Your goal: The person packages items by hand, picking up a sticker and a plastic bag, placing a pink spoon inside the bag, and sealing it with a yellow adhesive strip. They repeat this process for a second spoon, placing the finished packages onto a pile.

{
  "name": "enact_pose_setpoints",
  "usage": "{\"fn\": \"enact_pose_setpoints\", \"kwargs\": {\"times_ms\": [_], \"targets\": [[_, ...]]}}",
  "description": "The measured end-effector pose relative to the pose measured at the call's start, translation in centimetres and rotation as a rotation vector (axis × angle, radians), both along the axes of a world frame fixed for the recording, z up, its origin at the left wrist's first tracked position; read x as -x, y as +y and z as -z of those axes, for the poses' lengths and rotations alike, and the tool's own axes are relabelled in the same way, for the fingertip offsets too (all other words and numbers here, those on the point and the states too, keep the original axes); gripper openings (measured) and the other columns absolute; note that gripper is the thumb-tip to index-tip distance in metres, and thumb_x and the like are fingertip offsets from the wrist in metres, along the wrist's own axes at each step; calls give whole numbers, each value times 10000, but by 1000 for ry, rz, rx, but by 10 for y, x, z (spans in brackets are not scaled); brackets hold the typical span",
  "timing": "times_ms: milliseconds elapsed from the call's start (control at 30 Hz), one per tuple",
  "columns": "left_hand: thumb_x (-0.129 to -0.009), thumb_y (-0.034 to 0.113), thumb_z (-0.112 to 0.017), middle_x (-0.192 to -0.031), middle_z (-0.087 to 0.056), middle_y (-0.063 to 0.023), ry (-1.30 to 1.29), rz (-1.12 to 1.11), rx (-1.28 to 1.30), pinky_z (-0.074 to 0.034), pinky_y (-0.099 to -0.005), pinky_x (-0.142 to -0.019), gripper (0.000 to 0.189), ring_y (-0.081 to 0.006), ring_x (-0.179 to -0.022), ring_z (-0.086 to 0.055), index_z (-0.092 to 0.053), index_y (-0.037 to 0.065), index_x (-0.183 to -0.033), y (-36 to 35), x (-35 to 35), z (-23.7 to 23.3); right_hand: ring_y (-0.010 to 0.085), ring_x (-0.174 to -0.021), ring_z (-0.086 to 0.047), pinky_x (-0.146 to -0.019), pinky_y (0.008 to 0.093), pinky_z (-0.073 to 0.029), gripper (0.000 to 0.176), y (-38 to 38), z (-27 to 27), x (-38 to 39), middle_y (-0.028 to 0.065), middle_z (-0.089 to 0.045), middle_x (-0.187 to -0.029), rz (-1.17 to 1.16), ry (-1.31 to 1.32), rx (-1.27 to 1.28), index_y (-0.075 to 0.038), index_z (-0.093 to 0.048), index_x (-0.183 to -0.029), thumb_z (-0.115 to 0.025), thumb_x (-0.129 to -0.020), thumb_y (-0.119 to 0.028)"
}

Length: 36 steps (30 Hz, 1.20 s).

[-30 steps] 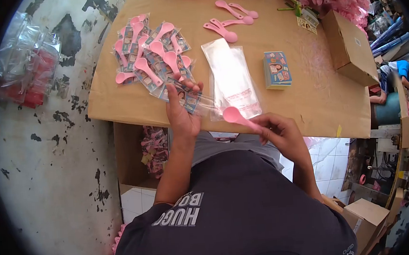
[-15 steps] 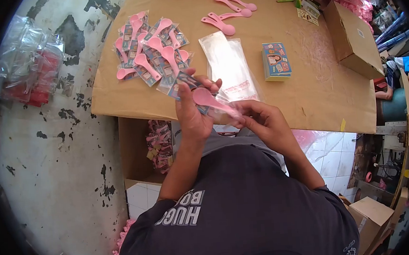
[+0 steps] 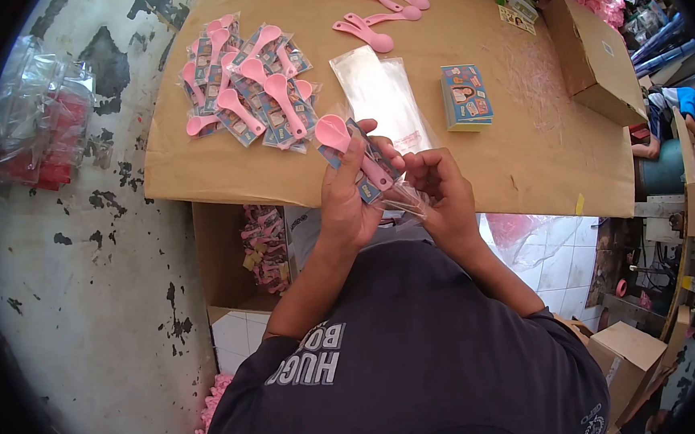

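Observation:
My left hand (image 3: 350, 209) grips a clear plastic bag (image 3: 408, 200) with a printed blue card (image 3: 368, 192) and a pink spoon (image 3: 332, 132) lying along it. The spoon's bowl points up and away from me, and my left thumb presses across its neck. At the bag's near right end, the fingers of my right hand (image 3: 445, 198) pinch the loose plastic. Beyond my hands lies a stack of flat clear bags (image 3: 379, 94). To its right sits a pile of blue printed cards (image 3: 466, 96).
Bagged pink spoons with cards (image 3: 252, 91) are heaped at the table's left. Several loose spoons (image 3: 378, 17) lie at the far side. A cardboard box (image 3: 595, 62) stands on the right. Below the near edge, another box (image 3: 226, 262) holds pink packs. Another person (image 3: 659, 126) is at far right.
The spoon has moved up and left, its handle now lying against the card. My right hand has shifted from the spoon's handle to the bag's end. The view has moved slightly.

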<state>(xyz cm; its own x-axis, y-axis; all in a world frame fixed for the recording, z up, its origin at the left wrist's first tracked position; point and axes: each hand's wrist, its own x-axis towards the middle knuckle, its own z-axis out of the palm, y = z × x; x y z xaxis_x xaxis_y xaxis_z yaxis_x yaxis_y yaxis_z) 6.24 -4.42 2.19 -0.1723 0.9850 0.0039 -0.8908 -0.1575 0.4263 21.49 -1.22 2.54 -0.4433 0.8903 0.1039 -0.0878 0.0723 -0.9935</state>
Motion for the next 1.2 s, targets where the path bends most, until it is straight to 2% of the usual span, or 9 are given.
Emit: {"fn": "enact_pose_setpoints", "kwargs": {"times_ms": [167,233,333,567,733,867,933,1100,1200], "targets": [[-1091,276,-490,-1246,-620,-206,19,-44,69,-514,-493,-1080,389,-298,-1161,-645,-449,19,-1381,5,13,-20,179,-972,-676,-821,296,-538,337,19,-38,-28,75,-677,-1049,-102,-396,-273,-37,-649,-1168,-739,-851,35],[-1097,299,-465,-1422,-521,-275,36,-15,58,-448,-523,-1145,419,-353,-1314,-557,-436,13,-1402,6,16,-27,324,-1264,-580,-1039,419,-478,375,31,-49,-28,137,-628,-1332,154,-631,-886,-78,-703,-1205,-716,-845,23],[-1105,336,-418,-1511,-431,-285,-14,75,58,-398,-522,-1180,473,-378,-1388,-482,-405,11,-1449,8,14,-42,379,-1455,-388,-1162,484,-363,470,37,-58,-22,139,-486,-1538,132,-566,-895,-147,-704,-1280,-702,-837,11],[-1108,371,-404,-1446,-540,-191,63,283,114,-462,-426,-1112,570,-274,-1288,-573,-351,2,-1539,1,2,-43,375,-1489,-351,-1177,490,-371,399,37,-53,-8,93,-493,-1550,-64,-409,-969,-240,-785,-1119,-740,-788,-23],[-1099,417,-410,-1445,-542,-187,297,130,99,-453,-416,-1103,596,-246,-1313,-558,-378,-3,-1520,2,5,-39,226,-965,-675,-927,331,-505,339,41,-65,-23,121,-726,-1018,-96,-74,-672,-17,-717,-1159,-783,-826,-16],[-1066,321,-536,-1368,-583,-167,535,162,5,-581,-347,-898,544,-201,-1176,-634,-431,-23,-1475,-1,8,-46,92,-780,-639,-710,252,-492,600,37,-50,-25,49,-683,-820,-48,-47,-307,-12,-495,-1435,-762,-898,-43],[-1022,151,-631,-1211,-667,-127,640,190,0,-627,-259,-648,470,-138,-955,-700,-490,-29,-1432,-3,2,-46,92,-761,-640,-703,244,-487,623,31,-50,-23,46,-684,-809,-57,-49,-245,-14,-469,-1451,-761,-901,-44],[-1030,108,-610,-1005,-727,-99,747,97,96,-618,-256,-645,414,-117,-805,-699,-534,-2,-1421,-7,1,-41,80,-695,-633,-687,246,-496,623,26,-46,-21,37,-694,-792,34,-144,-162,-16,-452,-1443,-762,-904,-46],[-1007,78,-637,-1077,-745,-142,758,82,144,-561,-277,-847,456,-132,-948,-702,-525,1,-1442,-10,-1,-47,157,-817,-646,-726,292,-510,522,31,-44,-20,86,-701,-976,197,-229,-470,-33,-555,-1357,-767,-880,-45]]}}
